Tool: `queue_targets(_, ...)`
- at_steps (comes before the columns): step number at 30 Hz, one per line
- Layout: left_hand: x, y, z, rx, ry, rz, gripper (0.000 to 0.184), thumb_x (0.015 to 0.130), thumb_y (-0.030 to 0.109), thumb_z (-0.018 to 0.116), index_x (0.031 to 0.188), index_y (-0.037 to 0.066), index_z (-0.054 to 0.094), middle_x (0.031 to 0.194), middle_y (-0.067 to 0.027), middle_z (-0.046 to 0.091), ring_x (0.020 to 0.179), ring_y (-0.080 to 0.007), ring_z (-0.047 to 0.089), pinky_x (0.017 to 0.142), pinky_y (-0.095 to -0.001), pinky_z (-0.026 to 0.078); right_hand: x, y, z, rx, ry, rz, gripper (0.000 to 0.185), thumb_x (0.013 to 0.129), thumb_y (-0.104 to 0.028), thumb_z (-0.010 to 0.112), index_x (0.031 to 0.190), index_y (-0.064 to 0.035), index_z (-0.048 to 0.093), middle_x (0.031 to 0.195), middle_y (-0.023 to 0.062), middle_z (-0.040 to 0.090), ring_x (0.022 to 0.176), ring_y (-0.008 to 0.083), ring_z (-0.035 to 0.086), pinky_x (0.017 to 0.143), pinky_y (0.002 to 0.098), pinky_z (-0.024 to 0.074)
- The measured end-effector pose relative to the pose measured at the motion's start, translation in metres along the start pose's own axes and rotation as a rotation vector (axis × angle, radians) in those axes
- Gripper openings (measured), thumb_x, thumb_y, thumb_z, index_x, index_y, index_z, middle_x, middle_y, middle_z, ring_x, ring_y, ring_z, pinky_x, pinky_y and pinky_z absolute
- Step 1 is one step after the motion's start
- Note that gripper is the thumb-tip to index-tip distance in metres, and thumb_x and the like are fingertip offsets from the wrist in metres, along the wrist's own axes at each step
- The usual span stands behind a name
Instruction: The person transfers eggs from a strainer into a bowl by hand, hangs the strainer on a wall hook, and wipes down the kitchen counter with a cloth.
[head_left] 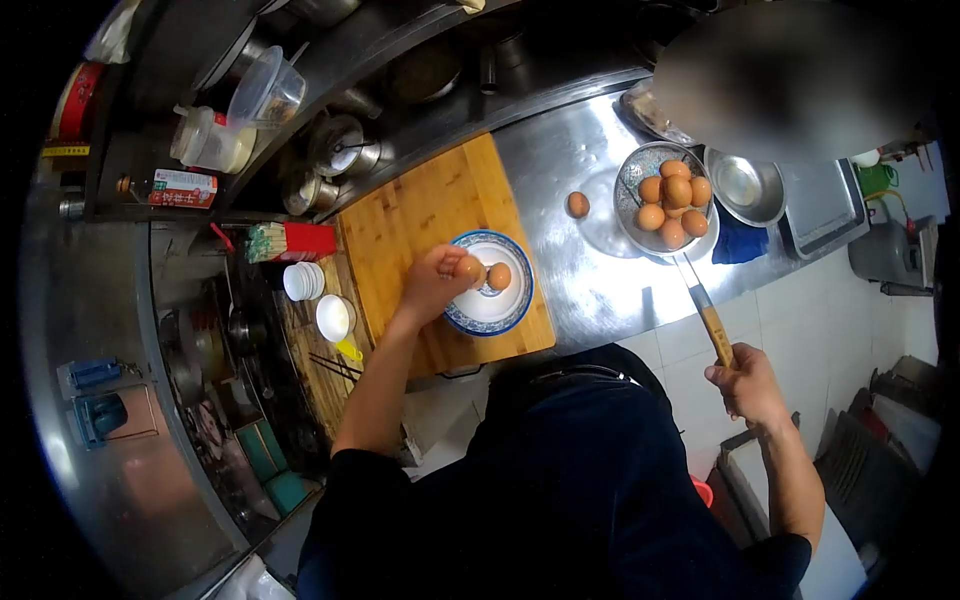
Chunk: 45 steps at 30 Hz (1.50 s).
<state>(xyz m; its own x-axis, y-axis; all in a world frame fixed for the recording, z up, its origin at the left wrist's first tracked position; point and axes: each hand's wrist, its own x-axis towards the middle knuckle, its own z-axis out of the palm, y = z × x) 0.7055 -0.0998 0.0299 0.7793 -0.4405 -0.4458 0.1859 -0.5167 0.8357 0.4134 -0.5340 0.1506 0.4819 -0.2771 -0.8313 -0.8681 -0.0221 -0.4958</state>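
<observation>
On the wooden board lies a white plate with a blue patterned rim [517, 314]. My left hand [428, 286] is over its left side, fingers closed around a brown egg [467, 268]. A second brown egg [499, 276] rests in the plate just to the right. My right hand [750, 386] grips the wooden handle of a metal skimmer [627, 190]. Several brown eggs [677, 191] are heaped in the skimmer's bowl, which is over the steel counter. One loose egg [578, 205] lies on the counter to the left of the skimmer.
The cutting board [400, 220] adjoins the steel counter [545, 160]. A metal basin [748, 185], a blue cloth [740, 244] and a steel tray [826, 205] stand at the right. Stacked white cups [303, 281], a white bowl [335, 318] and chopsticks [268, 242] are at the left.
</observation>
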Motion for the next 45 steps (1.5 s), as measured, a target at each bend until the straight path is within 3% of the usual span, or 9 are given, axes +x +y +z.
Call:
queue_targets(1,-0.006,-0.015,-0.002,0.303,0.093,0.005,0.043,0.093,0.023,0.081,0.127,-0.001,0.069,0.112,-0.0140,0.077,0.092,-0.0246,0.075,0.082,-0.0387,0.060,0.000,-0.002,0.001,-0.002,-0.001,-0.002,0.024,0.098,-0.011,0.077,0.102,0.0056,0.060,0.064,0.0033,0.055,0.042,0.0135,0.051,0.037,0.0311,0.0412)
queue_targets(2,-0.012,-0.028,0.003,0.301,0.098,0.001,0.043,0.093,0.023,0.081,0.127,-0.001,0.069,0.112,-0.0140,0.077,0.092,-0.0246,0.075,0.082,-0.0387,0.060,0.000,-0.003,0.001,-0.007,-0.006,-0.003,0.024,0.098,-0.011,0.077,0.102,0.0056,0.060,0.064,0.0033,0.055,0.042,0.0135,0.051,0.037,0.0311,0.0412)
queue_targets(5,-0.024,-0.021,0.025,0.674,-0.060,-0.067,0.038,0.088,0.022,0.071,0.120,0.003,0.070,0.117,-0.0230,0.073,0.111,-0.0453,0.067,0.095,-0.0519,0.056,0.001,-0.009,0.003,-0.019,-0.018,-0.008,0.022,0.098,-0.011,0.076,0.099,0.0020,0.059,0.061,0.0010,0.052,0.042,0.0125,0.049,0.037,0.0304,0.0383)
queue_targets(9,-0.023,-0.057,0.046,0.748,-0.036,0.163,0.033,0.083,0.015,0.068,0.114,0.004,0.067,0.119,-0.0222,0.068,0.113,-0.0448,0.065,0.096,-0.0540,0.054,0.000,-0.009,0.001,-0.031,-0.006,0.016,0.026,0.098,-0.014,0.078,0.099,0.0042,0.060,0.064,0.0031,0.054,0.044,0.0138,0.052,0.038,0.0313,0.0408)
queue_targets(20,-0.015,-0.061,0.056,0.906,-0.023,0.266,0.021,0.091,0.013,0.065,0.111,0.005,0.064,0.109,-0.0240,0.069,0.098,-0.0479,0.068,0.085,-0.0585,0.056,-0.001,-0.007,-0.002,-0.079,-0.001,0.042,0.029,0.099,-0.019,0.079,0.097,0.0031,0.060,0.060,0.0053,0.055,0.042,0.0148,0.053,0.037,0.0330,0.0374)
queue_targets(26,-0.014,0.009,0.063,0.980,-0.034,0.118,0.022,0.101,0.023,0.066,0.113,0.005,0.067,0.115,-0.0235,0.070,0.102,-0.0466,0.069,0.088,-0.0571,0.057,-0.008,-0.016,-0.004,-0.072,-0.005,0.063,0.031,0.099,-0.019,0.081,0.101,0.0052,0.062,0.063,0.0060,0.055,0.043,0.0148,0.053,0.038,0.0332,0.0387)
queue_targets(31,0.029,0.090,0.113,0.703,-0.025,0.541,0.037,0.097,0.025,0.075,0.128,0.005,0.067,0.116,-0.0215,0.070,0.111,-0.0453,0.069,0.093,-0.0552,0.056,-0.008,-0.011,-0.005,-0.048,0.007,0.031,0.030,0.098,-0.017,0.081,0.102,0.0064,0.062,0.064,0.0062,0.056,0.045,0.0148,0.054,0.040,0.0338,0.0413)
queue_targets(35,0.075,0.175,0.184,0.694,0.000,0.679,0.048,0.095,0.029,0.077,0.135,0.006,0.064,0.119,-0.0195,0.070,0.112,-0.0421,0.068,0.095,-0.0514,0.057,-0.006,-0.004,-0.005,-0.015,-0.006,0.014,0.031,0.097,-0.016,0.082,0.106,0.0071,0.064,0.066,0.0063,0.057,0.047,0.0147,0.054,0.041,0.0332,0.0432)
queue_targets(45,0.125,0.191,0.236,0.930,-0.039,0.691,0.048,0.091,0.037,0.082,0.117,-0.003,0.073,0.117,-0.0222,0.070,0.113,-0.0417,0.069,0.095,-0.0510,0.058,-0.002,0.001,-0.010,-0.125,-0.041,-0.019,0.034,0.096,-0.020,0.083,0.105,0.0083,0.066,0.070,0.0112,0.063,0.054,0.0200,0.063,0.049,0.0395,0.0506)
